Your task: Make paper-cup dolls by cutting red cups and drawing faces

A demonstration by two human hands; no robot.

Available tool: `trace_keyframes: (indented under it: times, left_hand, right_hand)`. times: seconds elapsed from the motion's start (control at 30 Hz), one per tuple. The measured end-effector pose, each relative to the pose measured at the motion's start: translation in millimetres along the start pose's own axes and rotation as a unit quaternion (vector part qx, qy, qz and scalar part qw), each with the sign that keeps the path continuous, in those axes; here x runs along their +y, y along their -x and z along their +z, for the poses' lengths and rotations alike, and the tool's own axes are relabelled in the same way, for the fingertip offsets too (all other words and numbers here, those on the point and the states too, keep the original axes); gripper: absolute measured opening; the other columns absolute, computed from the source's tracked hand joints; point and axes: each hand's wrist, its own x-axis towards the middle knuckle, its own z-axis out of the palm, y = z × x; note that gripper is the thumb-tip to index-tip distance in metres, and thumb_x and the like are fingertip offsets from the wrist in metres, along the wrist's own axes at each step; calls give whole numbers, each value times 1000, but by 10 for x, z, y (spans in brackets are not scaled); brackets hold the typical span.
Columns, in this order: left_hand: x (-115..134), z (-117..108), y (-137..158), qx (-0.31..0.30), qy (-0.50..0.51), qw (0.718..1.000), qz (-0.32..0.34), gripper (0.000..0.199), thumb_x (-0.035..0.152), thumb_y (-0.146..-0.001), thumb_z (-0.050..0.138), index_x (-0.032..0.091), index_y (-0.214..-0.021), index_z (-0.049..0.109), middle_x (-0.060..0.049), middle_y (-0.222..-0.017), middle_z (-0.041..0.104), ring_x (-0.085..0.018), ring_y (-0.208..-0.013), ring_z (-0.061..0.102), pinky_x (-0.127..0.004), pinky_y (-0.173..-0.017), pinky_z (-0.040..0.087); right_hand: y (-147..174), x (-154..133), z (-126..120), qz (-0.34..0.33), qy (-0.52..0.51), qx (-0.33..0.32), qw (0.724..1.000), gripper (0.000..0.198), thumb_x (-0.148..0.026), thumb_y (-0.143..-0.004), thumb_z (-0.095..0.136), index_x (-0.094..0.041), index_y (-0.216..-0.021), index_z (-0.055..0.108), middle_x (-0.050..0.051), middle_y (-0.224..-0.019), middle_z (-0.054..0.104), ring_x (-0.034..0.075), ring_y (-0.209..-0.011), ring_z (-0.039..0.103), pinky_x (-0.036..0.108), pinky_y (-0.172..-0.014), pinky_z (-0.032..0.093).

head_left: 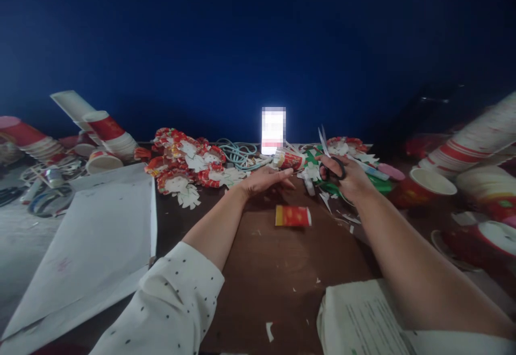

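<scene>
My right hand [350, 177] grips a pair of scissors [324, 140] by its black handles, with the blades pointing up and slightly parted. To its left, my left hand [268, 180] is stretched out over the table [278, 269], fingers extended and nothing visible in them. Below and between both hands is a small red and yellow piece of printed paper [296, 217], a little blurred. I cannot tell whether it touches the table. Behind my hands lies a red and white paper cup [289, 159], partly hidden. Green material [381, 183] and white scraps lie around my right hand.
Red and white paper cut-outs [185, 164] are heaped at the back left, near a light blue cable [237, 153]. A lit screen [273, 129] stands behind. Stacked paper cups [479, 134] lean at the right; more cups [108, 132] and a white box [108, 236] are left.
</scene>
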Motion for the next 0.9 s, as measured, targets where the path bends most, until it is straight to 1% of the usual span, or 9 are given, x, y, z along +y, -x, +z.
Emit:
trace_keyframes:
  times: [0.07,0.13,0.2,0.23,0.33,0.47,0.57,0.67,0.9]
  left_hand:
    - [-29,-21,-32,125,-77,989,30,48,58,-77,57,13,-70,73,-9,-62,65,-16,-58,57,-30,-60,44]
    - [-96,-52,-102,274,-157,944,92,40,51,-78,59,15,-76,73,-6,-67,65,-15,-64,57,-29,-66,45]
    - [-174,-61,-185,371,-194,896,147,32,37,-74,67,17,-99,71,-6,-89,67,-13,-70,57,-28,-72,46]
    - [-210,-48,-225,386,-191,889,157,44,32,-71,70,18,-112,65,-8,-102,66,-11,-68,57,-28,-72,47]
    - [-293,49,-323,327,-124,928,126,71,22,-68,73,20,-134,47,-11,-123,59,-8,-58,56,-29,-65,50]
    - [-356,156,-377,247,-104,958,102,35,19,-74,66,14,-109,65,-9,-100,69,-15,-68,64,-31,-66,53]
    - [-354,161,-347,249,-211,920,216,13,17,-77,63,16,-88,70,-6,-91,70,-19,-89,64,-35,-84,52]
    - [-314,173,-284,245,-284,865,332,13,15,-81,59,18,-89,70,-7,-99,70,-17,-98,63,-33,-93,49]
    - [-292,251,-213,213,-363,837,350,22,17,-86,52,20,-100,69,-7,-111,67,-17,-106,61,-32,-95,49]
  right_hand:
    - [-20,55,31,-17,16,20,1000,35,-47,-67,74,-19,-87,70,1,-66,63,12,-56,57,22,-46,40]
    - [-31,86,70,-30,46,41,998,39,-49,-66,74,-19,-92,70,2,-68,66,14,-58,60,22,-47,41]
    - [-34,94,110,-38,83,61,994,44,-49,-66,73,-19,-98,70,2,-70,68,16,-62,63,23,-50,43]
    - [-34,93,128,-39,98,68,992,47,-50,-65,73,-19,-100,69,3,-71,68,17,-64,64,24,-51,44]
    - [-36,95,171,-34,115,86,989,51,-50,-65,73,-18,-104,69,4,-72,70,20,-68,67,25,-52,45]
    - [-55,154,189,-1,109,136,985,48,-48,-64,73,-17,-100,68,6,-74,71,20,-66,67,24,-48,44]
    - [-73,209,184,25,97,164,981,43,-48,-64,72,-18,-95,69,5,-73,70,20,-63,66,23,-42,43]
    - [-89,226,181,33,58,159,985,40,-49,-64,72,-19,-90,68,4,-72,68,19,-61,64,24,-42,46]
    - [-127,222,145,32,-40,151,987,42,-32,-56,78,-21,-94,65,-1,-71,64,14,-62,61,22,-47,48]
